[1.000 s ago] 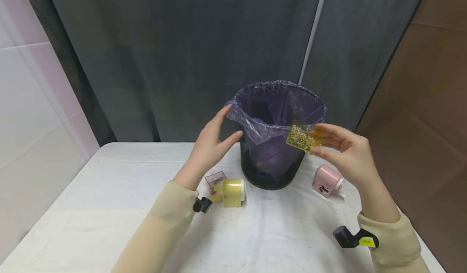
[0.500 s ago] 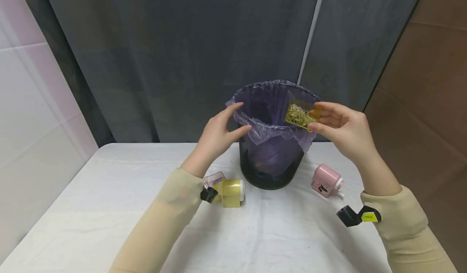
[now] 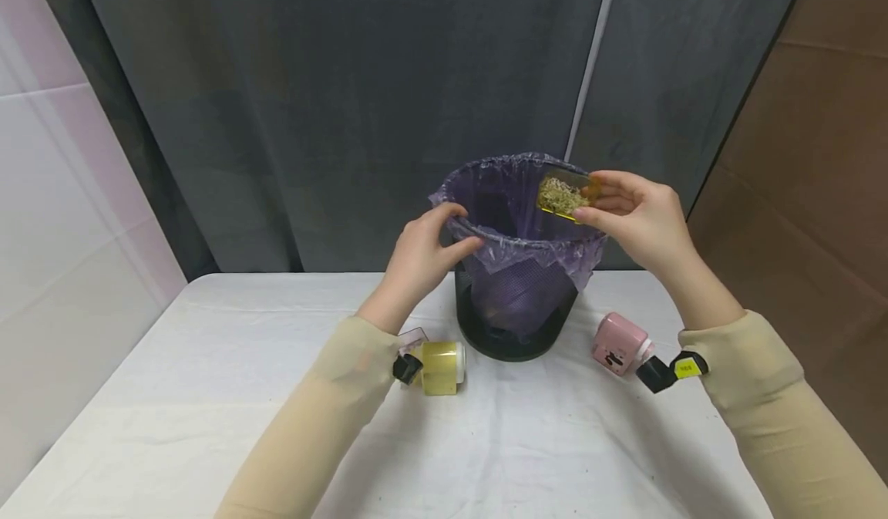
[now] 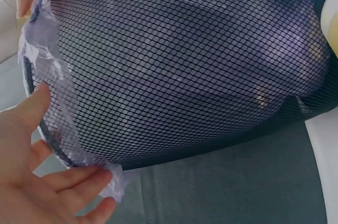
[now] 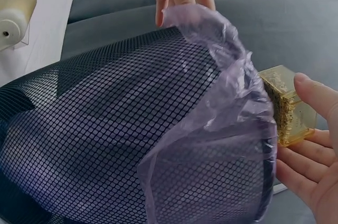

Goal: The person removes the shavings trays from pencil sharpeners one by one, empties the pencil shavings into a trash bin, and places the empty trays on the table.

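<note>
My right hand (image 3: 648, 218) pinches a see-through yellow pencil sharpener drawer (image 3: 560, 195) full of pencil shavings (image 5: 285, 115), thumb on one side and fingers on the other. The drawer is tilted over the right part of the opening of a black mesh trash bin (image 3: 515, 347). A thin purple bag (image 3: 509, 261) lines the bin and folds over its rim. My left hand (image 3: 425, 253) holds the bin's left rim, its thumb outside against the bag and a finger reaching over the edge. Shavings sit inside the drawer.
On the white-covered table (image 3: 277, 426), a yellow pencil sharpener (image 3: 440, 367) lies left of the bin with a clear pinkish drawer (image 3: 412, 339) behind it. A pink pencil sharpener (image 3: 620, 343) lies to the right. A dark curtain (image 3: 347, 118) hangs behind.
My right hand has carried the drawer up and forward, from in front of the bin to over its opening. My left hand has moved right and taken hold of the rim.
</note>
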Tool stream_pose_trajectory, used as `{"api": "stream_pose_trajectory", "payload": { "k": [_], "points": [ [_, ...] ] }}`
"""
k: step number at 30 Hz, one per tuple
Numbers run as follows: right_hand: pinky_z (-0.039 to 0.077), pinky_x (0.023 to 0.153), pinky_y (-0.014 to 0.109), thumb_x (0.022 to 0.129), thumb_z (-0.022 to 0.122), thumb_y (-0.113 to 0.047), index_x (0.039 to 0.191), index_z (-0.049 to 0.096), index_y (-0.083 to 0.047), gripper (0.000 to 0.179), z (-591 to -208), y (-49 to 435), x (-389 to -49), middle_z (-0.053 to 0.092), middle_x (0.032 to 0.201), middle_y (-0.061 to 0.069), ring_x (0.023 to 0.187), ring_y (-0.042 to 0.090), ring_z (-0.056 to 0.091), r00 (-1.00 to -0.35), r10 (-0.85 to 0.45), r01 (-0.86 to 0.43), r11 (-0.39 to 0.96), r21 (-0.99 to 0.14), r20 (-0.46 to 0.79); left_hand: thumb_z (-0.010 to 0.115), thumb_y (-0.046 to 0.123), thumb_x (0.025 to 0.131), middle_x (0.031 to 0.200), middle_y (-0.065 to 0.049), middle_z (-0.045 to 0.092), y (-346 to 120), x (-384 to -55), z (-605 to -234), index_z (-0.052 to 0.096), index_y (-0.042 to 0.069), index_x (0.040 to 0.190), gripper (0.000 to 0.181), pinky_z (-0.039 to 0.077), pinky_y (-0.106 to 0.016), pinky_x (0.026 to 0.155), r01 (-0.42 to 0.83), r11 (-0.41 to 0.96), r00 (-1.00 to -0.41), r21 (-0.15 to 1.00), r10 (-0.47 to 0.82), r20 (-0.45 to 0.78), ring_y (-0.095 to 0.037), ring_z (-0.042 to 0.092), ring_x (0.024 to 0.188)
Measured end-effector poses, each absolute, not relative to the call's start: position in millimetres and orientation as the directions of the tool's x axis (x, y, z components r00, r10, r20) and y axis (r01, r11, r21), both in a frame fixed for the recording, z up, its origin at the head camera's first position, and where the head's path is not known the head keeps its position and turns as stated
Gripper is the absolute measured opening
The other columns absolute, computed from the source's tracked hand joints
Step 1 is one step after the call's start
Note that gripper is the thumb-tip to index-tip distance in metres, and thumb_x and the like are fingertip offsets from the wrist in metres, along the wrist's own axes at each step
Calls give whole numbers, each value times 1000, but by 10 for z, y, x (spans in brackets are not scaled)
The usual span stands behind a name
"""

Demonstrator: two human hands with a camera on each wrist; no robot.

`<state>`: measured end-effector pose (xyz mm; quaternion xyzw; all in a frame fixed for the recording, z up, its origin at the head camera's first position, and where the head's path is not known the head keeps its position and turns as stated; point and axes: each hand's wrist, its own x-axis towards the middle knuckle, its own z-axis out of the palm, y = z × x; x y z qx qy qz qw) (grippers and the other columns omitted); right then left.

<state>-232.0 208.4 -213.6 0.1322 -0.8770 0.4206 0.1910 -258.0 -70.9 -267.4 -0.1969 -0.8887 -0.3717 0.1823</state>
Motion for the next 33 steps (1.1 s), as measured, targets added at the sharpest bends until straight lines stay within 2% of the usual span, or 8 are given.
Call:
{"api": "stream_pose_trajectory", "payload": {
  "k": [3, 6, 9, 12, 16, 21, 33],
  "points": [
    [50, 80, 23, 80, 78, -35, 133, 56, -8, 63, -2137, 2080, -2380, 64, 120, 11, 102, 21, 64, -900, -72, -380, 615, -691, 430, 73, 37, 84, 111, -4, 66, -697, -2588, -2676, 60, 14, 119, 44, 45, -40, 81, 485, 646, -856, 590, 212, 472, -22, 58, 84],
    [50, 78, 22, 80, 78, -36, 134, 55, -8, 64, -2153, 2078, -2445, 64, 120, 10, 102, 21, 64, -900, -77, -383, 613, -691, 430, 74, 37, 83, 93, -2, 66, -688, -2595, -2672, 61, 15, 116, 42, 44, -38, 71, 486, 643, -854, 592, 204, 479, -19, 47, 66],
    [50, 75, 19, 80, 78, -36, 133, 56, -8, 64, -2181, 2081, -2519, 64, 119, 11, 100, 21, 64, -892, -81, -396, 613, -684, 444, 74, 37, 83, 73, -1, 58, -681, -2601, -2668, 61, 16, 115, 41, 40, -35, 65, 485, 638, -855, 599, 202, 478, -17, 37, 57],
    [50, 74, 18, 80, 78, -35, 133, 55, -7, 65, -2217, 2084, -2610, 64, 117, 11, 100, 21, 64, -879, -80, -414, 616, -670, 469, 74, 37, 83, 62, 0, 47, -679, -2608, -2667, 60, 17, 115, 40, 37, -34, 61, 483, 640, -856, 598, 201, 476, -15, 31, 53],
    [51, 79, 27, 80, 78, -34, 134, 54, -6, 66, -2261, 2080, -2720, 63, 118, 12, 102, 23, 63, -863, -73, -430, 627, -650, 501, 74, 36, 83, 58, 2, 40, -675, -2615, -2671, 60, 17, 113, 39, 35, -34, 58, 480, 639, -858, 601, 200, 473, -14, 29, 51],
    [49, 87, 42, 81, 78, -31, 136, 51, -5, 66, -2284, 2079, -2802, 62, 121, 14, 106, 27, 60, -849, -68, -435, 653, -619, 525, 76, 35, 82, 58, 2, 40, -665, -2621, -2679, 61, 16, 111, 38, 34, -34, 56, 490, 633, -851, 599, 201, 484, -13, 29, 49],
    [45, 91, 44, 80, 79, -18, 135, 51, -6, 62, -2259, 2043, -2861, 59, 126, 16, 110, 32, 58, -845, -93, -439, 682, -585, 526, 78, 33, 80, 57, 2, 42, -680, -2623, -2680, 63, 15, 109, 37, 32, -33, 51, 510, 619, -835, 597, 189, 517, -11, 27, 46]
  ]
}}
